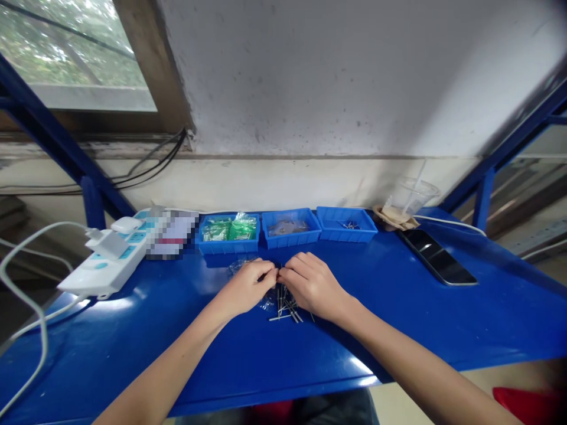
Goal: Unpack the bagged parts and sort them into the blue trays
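Observation:
My left hand (247, 288) and my right hand (311, 284) meet fingertip to fingertip over the middle of the blue table (133, 348). Both are closed in a pinch on something small that I cannot make out. Right below the fingers lies a loose pile of thin metal pins (287, 307). A clear plastic bag (239, 267) lies partly under my left hand.
Three blue trays stand at the back: one with green packets (229, 231), one with grey parts (290, 228), one nearly bare (346, 224). A white power strip (110, 258) with cables lies at the left. A phone (436, 257) and a plastic cup (410, 199) are at the right.

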{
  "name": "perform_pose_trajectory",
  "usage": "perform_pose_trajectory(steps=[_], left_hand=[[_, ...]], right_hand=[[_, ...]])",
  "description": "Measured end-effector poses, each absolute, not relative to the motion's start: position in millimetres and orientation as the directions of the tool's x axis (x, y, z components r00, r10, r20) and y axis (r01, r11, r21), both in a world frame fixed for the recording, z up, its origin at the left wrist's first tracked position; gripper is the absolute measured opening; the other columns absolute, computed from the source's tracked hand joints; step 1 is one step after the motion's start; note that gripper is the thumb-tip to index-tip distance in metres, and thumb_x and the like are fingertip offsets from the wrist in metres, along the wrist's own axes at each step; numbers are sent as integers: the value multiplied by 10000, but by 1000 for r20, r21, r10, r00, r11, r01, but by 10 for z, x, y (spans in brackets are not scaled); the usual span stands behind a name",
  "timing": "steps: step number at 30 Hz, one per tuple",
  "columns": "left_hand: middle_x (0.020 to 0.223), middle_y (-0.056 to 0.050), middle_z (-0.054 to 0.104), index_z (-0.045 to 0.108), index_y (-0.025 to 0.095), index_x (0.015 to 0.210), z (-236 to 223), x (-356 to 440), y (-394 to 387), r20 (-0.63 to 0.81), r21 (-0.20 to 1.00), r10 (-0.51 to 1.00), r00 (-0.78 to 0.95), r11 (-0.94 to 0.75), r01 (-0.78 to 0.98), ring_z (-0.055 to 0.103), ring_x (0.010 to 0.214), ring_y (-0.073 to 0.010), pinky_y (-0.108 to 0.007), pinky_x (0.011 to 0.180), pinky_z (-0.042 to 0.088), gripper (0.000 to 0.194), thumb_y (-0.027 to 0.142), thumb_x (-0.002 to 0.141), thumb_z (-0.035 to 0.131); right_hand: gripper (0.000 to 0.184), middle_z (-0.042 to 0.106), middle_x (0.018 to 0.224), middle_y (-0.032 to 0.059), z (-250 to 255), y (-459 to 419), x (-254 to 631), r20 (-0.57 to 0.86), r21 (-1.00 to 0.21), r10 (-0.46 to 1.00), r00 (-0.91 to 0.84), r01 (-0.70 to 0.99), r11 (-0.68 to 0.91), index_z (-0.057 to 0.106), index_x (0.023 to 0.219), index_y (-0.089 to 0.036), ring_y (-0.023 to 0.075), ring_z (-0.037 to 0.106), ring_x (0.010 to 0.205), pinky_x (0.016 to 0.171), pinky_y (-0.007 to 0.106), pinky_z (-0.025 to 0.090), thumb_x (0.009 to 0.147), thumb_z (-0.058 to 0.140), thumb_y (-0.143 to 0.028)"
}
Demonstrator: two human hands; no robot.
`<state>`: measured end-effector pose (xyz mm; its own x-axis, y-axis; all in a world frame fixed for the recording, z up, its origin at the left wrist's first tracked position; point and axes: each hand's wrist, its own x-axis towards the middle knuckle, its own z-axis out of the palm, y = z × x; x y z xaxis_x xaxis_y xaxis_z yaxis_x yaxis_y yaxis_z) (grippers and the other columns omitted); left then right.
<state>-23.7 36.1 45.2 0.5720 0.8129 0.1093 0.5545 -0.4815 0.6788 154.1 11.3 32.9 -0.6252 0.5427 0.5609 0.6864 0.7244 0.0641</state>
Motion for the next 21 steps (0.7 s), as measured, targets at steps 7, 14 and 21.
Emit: perform_pose_trajectory(steps=[7,14,21], left_hand=[[791,-10,640,621,203,853,414,-233,371,125,724,884,450,-392,567,559,811,-178,-312,754,403,349,344,952,317],[999,-1,573,590,239,886,233,-270,411,119,377,785,608,-602,704,470,978,-228,-385,805,368,68,268,877,529],[914,-18,549,514,193,819,321,-399,482,165,438,766,621,-621,650,450,933,-195,-349,817,378,162,242,935,413]], right_hand=[[296,520,639,42,443,344,1949,734,-100,583,-349,793,601,534,669,-178,159,449,643,628,297,339,919,386,-234],[353,599,805,93,374,572,2531,620,-284,739,262,954,-100,608,882,-156,233,543,760,638,319,367,888,432,-462],[240,607,847,61,274,361,1868,508,-376,811,-289,773,511,592,980,-184,192,563,811,734,307,438,891,480,-377]])
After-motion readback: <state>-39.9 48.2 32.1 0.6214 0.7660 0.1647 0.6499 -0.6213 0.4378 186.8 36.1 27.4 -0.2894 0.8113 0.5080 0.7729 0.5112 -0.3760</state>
